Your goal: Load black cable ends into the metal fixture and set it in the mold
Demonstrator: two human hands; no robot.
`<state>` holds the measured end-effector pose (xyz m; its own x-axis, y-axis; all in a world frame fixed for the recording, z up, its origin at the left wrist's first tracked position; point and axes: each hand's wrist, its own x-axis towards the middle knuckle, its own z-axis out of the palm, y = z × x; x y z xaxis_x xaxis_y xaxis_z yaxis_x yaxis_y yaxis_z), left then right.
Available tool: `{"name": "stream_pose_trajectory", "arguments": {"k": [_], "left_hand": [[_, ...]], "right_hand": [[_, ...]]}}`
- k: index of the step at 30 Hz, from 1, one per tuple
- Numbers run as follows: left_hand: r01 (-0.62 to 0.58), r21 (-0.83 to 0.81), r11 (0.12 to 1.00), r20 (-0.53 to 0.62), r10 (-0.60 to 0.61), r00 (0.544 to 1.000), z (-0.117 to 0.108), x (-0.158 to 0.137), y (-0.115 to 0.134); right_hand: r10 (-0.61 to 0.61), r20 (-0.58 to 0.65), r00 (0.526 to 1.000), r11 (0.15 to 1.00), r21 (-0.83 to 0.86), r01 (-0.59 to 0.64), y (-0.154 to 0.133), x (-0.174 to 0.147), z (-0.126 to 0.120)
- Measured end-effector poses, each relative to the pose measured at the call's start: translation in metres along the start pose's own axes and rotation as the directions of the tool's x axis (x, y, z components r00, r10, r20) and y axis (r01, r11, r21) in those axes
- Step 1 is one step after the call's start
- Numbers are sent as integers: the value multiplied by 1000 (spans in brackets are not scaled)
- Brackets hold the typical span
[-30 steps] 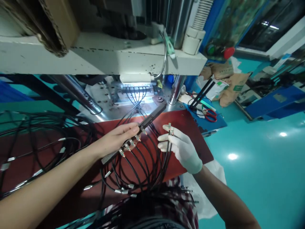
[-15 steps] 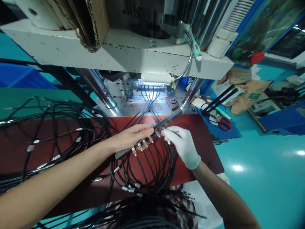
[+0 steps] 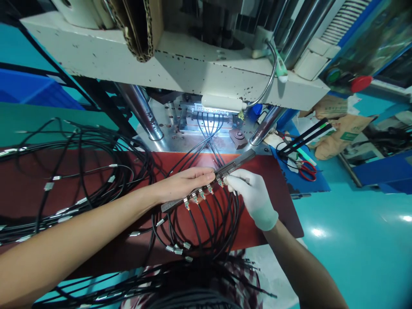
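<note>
Above you stands the cream-painted press (image 3: 180,64), its steel columns (image 3: 141,112) coming down to a lit metal die plate (image 3: 206,124) where several black cables run in under a small lamp. A flap of corrugated cardboard (image 3: 141,25) hangs over the press's top edge. In front of it lies the dark red table (image 3: 277,189), and across its left half sprawls a loose heap of black cables (image 3: 80,171) with metal ferrules. To the right of the press, on a blue surface, lie red-handled scissors (image 3: 305,169) and brown paper sacks (image 3: 337,128).

Your bare left hand (image 3: 183,184) reaches over the table, its grip closed from above on a long dark fixture bar (image 3: 212,178) that slants up to the right, above the table's middle. Along the bar's lower edge sits a row of metal cable ends (image 3: 201,194), and their cables hang down in a fan of black loops (image 3: 206,227) toward your lap.

Your gloved right hand (image 3: 254,197) meets the bar from the right, its fingertips (image 3: 230,180) pinched together on the cable end nearest the bar's upper part, just beside your left fingertips.
</note>
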<state>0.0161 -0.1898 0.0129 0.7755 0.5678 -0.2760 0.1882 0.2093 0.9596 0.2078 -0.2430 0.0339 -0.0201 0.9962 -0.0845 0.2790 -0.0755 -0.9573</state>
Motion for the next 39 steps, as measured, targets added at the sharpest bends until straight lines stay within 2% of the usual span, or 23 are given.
{"name": "stream_pose_trajectory", "arguments": {"k": [2, 4, 6, 9, 11, 13, 15, 19, 22, 26, 29, 33, 36, 39], "left_hand": [[-81, 201, 976, -37, 91, 995, 1, -1, 3], [-157, 412, 897, -54, 196, 979, 2, 0, 4], [-177, 501, 847, -49, 231, 972, 2, 1, 3], [-142, 436, 889, -55, 184, 981, 3, 4, -1], [-124, 363, 924, -58, 155, 986, 3, 5, -2], [-127, 308, 943, -45, 148, 988, 2, 6, -2], [-144, 283, 948, -27, 158, 987, 2, 6, -1], [-151, 293, 944, -21, 164, 986, 0, 6, -2], [-121, 273, 954, -22, 132, 991, -2, 6, -5], [-87, 252, 964, -20, 95, 995, -4, 5, -7], [-132, 292, 947, 6, 136, 991, -4, 5, -5], [-172, 312, 934, 46, 166, 985, -2, 5, 0], [-172, 308, 936, 58, 162, 985, -1, 5, 3], [-165, 327, 930, 46, 158, 986, -1, 4, 5]], "right_hand": [[-8, -2, 1000, 999, -47, 8, 3, 0, 1], [-14, -1, 1000, 997, -81, 14, 7, 1, 1], [-20, 20, 1000, 994, -111, 22, 11, 0, -2], [27, 31, 999, 981, -194, -21, 14, -5, -12], [148, 67, 987, 973, -190, -133, 14, -12, -22], [269, 129, 955, 963, -58, -263, 15, -20, -30], [308, 177, 935, 934, 131, -333, 19, -27, -35], [258, 94, 961, 876, 396, -274, 35, -34, -31], [230, 53, 972, 857, 462, -228, 44, -36, -26], [211, 40, 977, 882, 423, -208, 44, -35, -24], [221, -38, 975, 900, 393, -189, 36, -30, -23], [212, -125, 969, 961, 209, -183, 24, -20, -16], [165, -137, 977, 985, 75, -156, 17, -16, -12], [154, -135, 979, 988, 11, -154, 14, -15, -10]]}}
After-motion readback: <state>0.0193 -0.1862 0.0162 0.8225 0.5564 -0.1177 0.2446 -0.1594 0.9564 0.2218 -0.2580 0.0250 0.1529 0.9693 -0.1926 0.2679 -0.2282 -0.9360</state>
